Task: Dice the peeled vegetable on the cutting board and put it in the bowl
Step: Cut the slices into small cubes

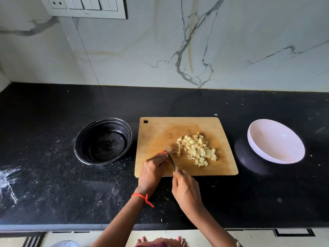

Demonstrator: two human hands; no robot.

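Head view: dicing, left hand (153,168) pinning last strip (178,154) mid cutting board (222,166), right hand (185,189) gripping knife (170,157) beside dice pile (197,150); next likely finish cuts, sweep into white bowl (276,141) at frame right.

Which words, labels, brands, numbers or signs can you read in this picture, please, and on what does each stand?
None: no readable text shows in this view.
The white wall switch panel bears no legible marking.
The rectangular wooden cutting board, the round black bowl, the round white bowl and the steel knife blade show no print or brand.
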